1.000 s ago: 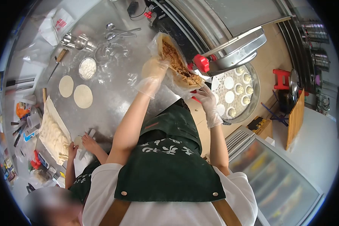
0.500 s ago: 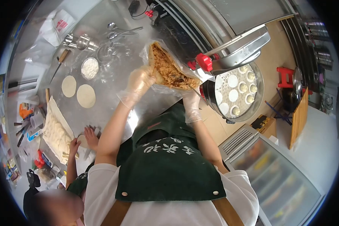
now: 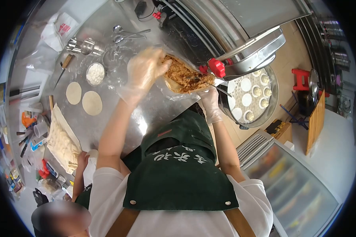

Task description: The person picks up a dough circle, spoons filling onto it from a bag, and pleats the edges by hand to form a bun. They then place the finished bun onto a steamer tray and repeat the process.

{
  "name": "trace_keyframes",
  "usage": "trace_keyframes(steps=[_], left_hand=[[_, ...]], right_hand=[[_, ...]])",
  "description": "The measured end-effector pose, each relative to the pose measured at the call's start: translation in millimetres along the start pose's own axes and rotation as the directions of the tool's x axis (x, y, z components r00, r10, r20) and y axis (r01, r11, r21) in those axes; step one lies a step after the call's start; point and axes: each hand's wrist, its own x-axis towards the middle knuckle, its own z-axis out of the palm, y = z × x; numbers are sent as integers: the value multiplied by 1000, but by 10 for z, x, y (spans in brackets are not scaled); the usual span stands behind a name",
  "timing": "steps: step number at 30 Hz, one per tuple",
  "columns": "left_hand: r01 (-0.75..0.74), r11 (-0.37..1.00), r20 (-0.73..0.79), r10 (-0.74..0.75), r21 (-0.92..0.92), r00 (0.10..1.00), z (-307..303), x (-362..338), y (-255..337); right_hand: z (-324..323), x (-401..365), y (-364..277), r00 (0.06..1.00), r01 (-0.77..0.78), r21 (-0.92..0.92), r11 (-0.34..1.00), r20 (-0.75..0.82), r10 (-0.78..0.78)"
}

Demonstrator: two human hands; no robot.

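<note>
Loose brown filling [image 3: 186,77] lies in a container lined with clear plastic [image 3: 178,96], in front of me at the counter's edge. My left hand [image 3: 144,73], in a clear glove, is at the container's left end. Its thumb reaches over the filling, while the fingers are smeared by motion. At the opposite end, my gloved right hand [image 3: 211,100] grips the container from below, its fingers partly hidden. A metal spoon handle [image 3: 224,91] sticks out of the filling over that hand.
Two round dough wrappers [image 3: 92,103], a bowl of white paste [image 3: 95,74] and spoons [image 3: 130,36] lie on the steel counter. A steamer [image 3: 275,102] with shaped buns stands right, beside a machine with red knobs [image 3: 216,68]. A co-worker's hand [image 3: 82,160] is near covered dough [image 3: 63,142].
My left hand has moved up and slightly left along the container's edge. The container has shifted right, and its left corner sits lower. One co-worker hand has gone from view.
</note>
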Motion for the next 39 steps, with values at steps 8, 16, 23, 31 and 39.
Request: trace_keyframes(steps=[8, 16, 23, 31, 39], left_hand=[[-582, 810, 331, 531, 73, 780, 361, 737, -128], [-442, 897, 319, 411, 28, 854, 471, 771, -133], [-394, 918, 261, 392, -49, 882, 450, 688, -167], [-279, 959, 290, 282, -52, 915, 486, 669, -206], [-296, 947, 269, 320, -129, 908, 475, 617, -279]], right_hand=[[-30, -82, -15, 988, 79, -40, 996, -131, -84], [-292, -382, -171, 979, 52, 293, 955, -204, 9], [-912, -538, -790, 861, 356, -386, 851, -217, -459], [-600, -570, -1037, 712, 419, -900, 121, 243, -658], [-370, -819, -1112, 939, 241, -297, 924, -171, -300]])
